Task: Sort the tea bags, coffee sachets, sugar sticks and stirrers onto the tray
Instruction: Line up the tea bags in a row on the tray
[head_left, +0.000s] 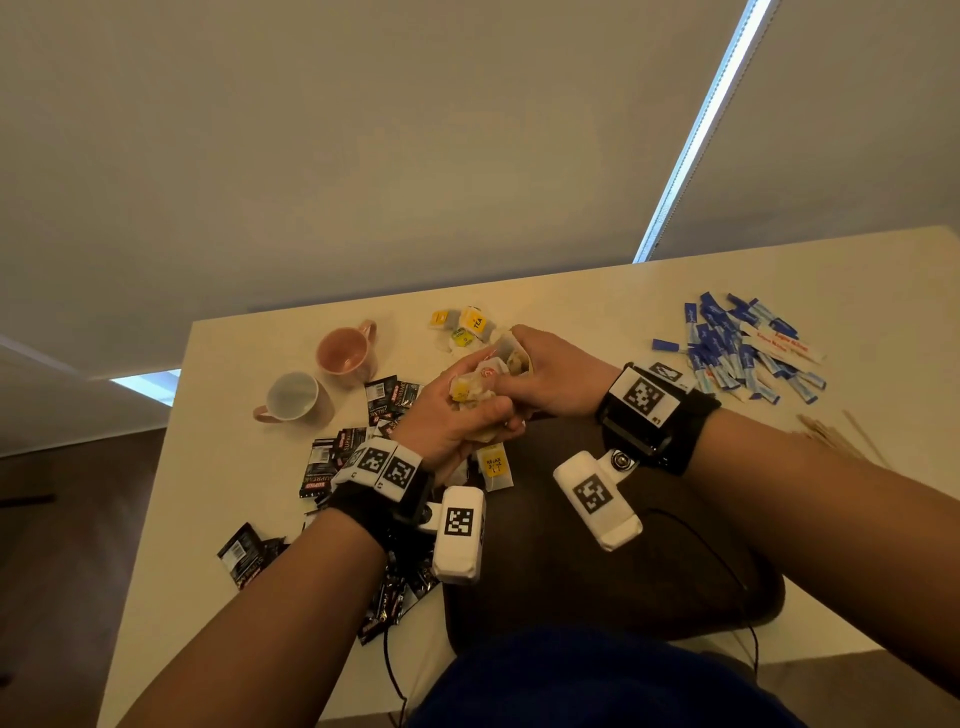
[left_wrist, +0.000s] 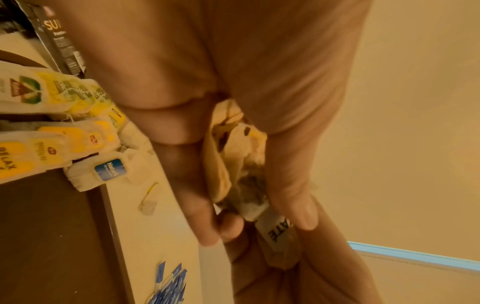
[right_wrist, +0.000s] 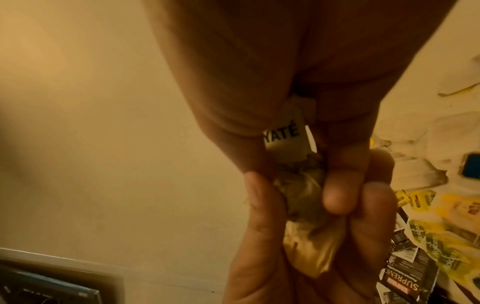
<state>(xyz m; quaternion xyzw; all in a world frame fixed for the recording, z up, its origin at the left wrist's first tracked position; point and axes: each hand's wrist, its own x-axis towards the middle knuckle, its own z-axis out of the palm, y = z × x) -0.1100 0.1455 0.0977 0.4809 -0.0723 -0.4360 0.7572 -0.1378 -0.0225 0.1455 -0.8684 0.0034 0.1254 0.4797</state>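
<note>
Both hands, left hand (head_left: 457, 415) and right hand (head_left: 550, 374), grip 1 bunch of tea bags (head_left: 483, 382) between them above the tray (head_left: 597, 545).

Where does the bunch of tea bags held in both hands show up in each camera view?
Head: bunch of tea bags at centre, between the left hand and right hand.
Left wrist: centre, between the fingers.
Right wrist: centre, low.
Shared landmark: black coffee sachets.

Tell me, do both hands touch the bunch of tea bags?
Touching. In the head view the left hand and right hand both grip the bunch of tea bags; both wrist views show fingers closed round it.
</note>
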